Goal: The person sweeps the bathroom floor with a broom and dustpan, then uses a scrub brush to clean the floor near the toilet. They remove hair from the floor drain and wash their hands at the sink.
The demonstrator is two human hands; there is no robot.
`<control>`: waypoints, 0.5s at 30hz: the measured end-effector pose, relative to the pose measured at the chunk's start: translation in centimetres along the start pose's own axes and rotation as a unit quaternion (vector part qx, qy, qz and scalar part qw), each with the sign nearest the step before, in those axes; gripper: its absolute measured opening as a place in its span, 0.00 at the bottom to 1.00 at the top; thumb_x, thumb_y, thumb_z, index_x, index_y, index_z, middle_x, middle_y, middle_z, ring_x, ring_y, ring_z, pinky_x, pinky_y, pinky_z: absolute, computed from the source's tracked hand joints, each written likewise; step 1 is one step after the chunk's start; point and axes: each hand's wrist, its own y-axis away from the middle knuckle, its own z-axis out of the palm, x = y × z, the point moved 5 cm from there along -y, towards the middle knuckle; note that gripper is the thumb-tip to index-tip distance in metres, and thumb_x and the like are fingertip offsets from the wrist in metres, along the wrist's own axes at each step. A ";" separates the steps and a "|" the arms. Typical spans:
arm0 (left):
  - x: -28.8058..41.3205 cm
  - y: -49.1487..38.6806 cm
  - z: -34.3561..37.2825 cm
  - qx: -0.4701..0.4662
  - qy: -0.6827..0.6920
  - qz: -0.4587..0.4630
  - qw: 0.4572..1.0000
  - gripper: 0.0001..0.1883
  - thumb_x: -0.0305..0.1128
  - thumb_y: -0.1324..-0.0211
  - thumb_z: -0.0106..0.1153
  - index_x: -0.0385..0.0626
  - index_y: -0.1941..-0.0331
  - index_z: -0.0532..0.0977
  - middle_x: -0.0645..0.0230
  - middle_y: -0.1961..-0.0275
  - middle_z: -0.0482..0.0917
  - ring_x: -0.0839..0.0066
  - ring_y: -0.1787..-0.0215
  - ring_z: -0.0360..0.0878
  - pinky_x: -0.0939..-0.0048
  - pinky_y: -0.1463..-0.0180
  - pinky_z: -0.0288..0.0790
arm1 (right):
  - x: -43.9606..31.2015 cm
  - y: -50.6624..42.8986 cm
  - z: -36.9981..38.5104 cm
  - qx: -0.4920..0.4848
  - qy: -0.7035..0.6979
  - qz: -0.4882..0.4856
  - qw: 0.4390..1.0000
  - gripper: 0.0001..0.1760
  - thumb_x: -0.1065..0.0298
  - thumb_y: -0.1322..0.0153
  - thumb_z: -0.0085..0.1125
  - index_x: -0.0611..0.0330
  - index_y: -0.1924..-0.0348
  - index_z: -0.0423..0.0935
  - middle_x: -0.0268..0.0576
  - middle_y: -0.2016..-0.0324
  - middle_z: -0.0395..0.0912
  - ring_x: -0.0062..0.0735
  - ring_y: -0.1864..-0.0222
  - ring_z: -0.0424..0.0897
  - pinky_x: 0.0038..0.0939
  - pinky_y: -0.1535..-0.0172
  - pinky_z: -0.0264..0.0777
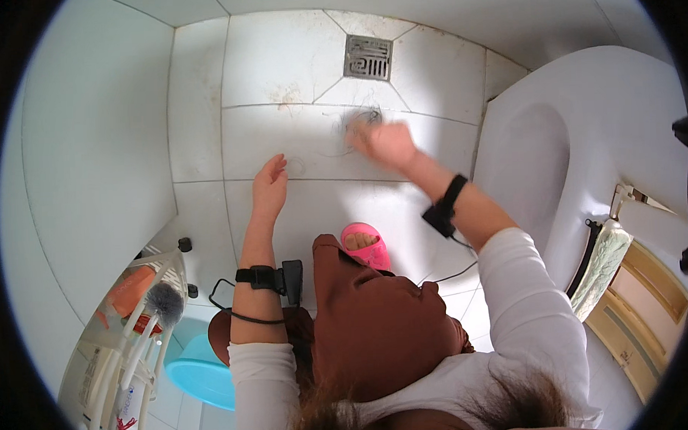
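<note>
My right hand (pixel 385 144) is motion-blurred, low over the white floor tiles (pixel 283 126). Its fingertips are at a loose tangle of dark hair (pixel 372 115); whether they grip any of it is unclear. Just beyond lies a square metal floor drain cover (pixel 368 57) with a slotted pattern. My left hand (pixel 270 186) hangs over the tiles to the left, fingers loosely bent and apart, with nothing visible in it. Faint strands of hair (pixel 298 164) lie beside its fingertips. A brown stain (pixel 286 96) marks the tile left of the drain.
At the right stands a white bathtub (pixel 596 109), with a towel (pixel 601 268) hanging near it. A wheeled white rack (pixel 138 330) holding a grey brush (pixel 165 303) is at the lower left, next to a blue basin (pixel 199 373). One pink slipper (pixel 374 254) shows below my hands.
</note>
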 end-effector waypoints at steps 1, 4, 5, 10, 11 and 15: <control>-0.2 0.0 0.0 -0.006 -0.012 0.002 1.000 0.23 0.22 0.39 0.47 0.40 0.38 0.68 0.56 0.40 0.76 0.67 0.40 0.75 0.70 0.38 0.67 | 1.6 -1.7 -1.2 0.074 -0.022 0.045 0.996 0.31 0.41 0.26 0.42 0.46 0.34 0.63 0.45 0.79 0.81 0.44 0.77 0.81 0.43 0.75 0.74; -0.9 -0.1 0.2 -0.019 -0.021 -0.011 1.000 0.25 0.22 0.39 0.47 0.41 0.37 0.66 0.57 0.38 0.74 0.65 0.38 0.73 0.69 0.36 0.65 | 4.2 -7.2 -2.4 0.076 -0.002 0.087 0.993 0.34 0.39 0.25 0.38 0.41 0.29 0.53 0.46 0.76 0.82 0.46 0.75 0.82 0.42 0.72 0.76; -1.0 0.1 0.2 -0.027 -0.008 -0.010 1.000 0.25 0.22 0.39 0.47 0.41 0.36 0.66 0.57 0.38 0.74 0.64 0.37 0.72 0.69 0.35 0.65 | 4.8 -8.0 -2.0 0.048 -0.014 0.101 0.994 0.35 0.39 0.25 0.38 0.41 0.29 0.52 0.46 0.75 0.83 0.45 0.73 0.82 0.42 0.70 0.76; -1.0 0.8 0.3 -0.060 -0.008 0.008 0.998 0.29 0.21 0.41 0.48 0.42 0.34 0.63 0.57 0.34 0.70 0.63 0.31 0.66 0.67 0.32 0.61 | 7.8 -4.2 -0.3 -0.015 -0.036 0.185 0.982 0.37 0.39 0.25 0.38 0.41 0.27 0.46 0.44 0.66 0.84 0.43 0.66 0.84 0.43 0.66 0.76; -1.1 0.8 0.4 -0.065 0.002 -0.003 0.998 0.29 0.21 0.42 0.48 0.42 0.34 0.63 0.57 0.33 0.69 0.63 0.30 0.65 0.66 0.31 0.60 | 8.1 -2.5 0.0 -0.010 -0.045 0.200 0.979 0.38 0.39 0.25 0.39 0.41 0.27 0.45 0.44 0.65 0.84 0.42 0.66 0.84 0.42 0.65 0.76; -1.1 0.8 0.6 -0.060 -0.049 0.003 0.997 0.29 0.21 0.42 0.48 0.41 0.34 0.62 0.58 0.32 0.67 0.64 0.29 0.63 0.66 0.30 0.58 | 3.9 3.7 3.1 -0.046 -0.007 0.185 0.982 0.41 0.36 0.27 0.42 0.44 0.27 0.45 0.48 0.71 0.83 0.43 0.71 0.84 0.43 0.71 0.76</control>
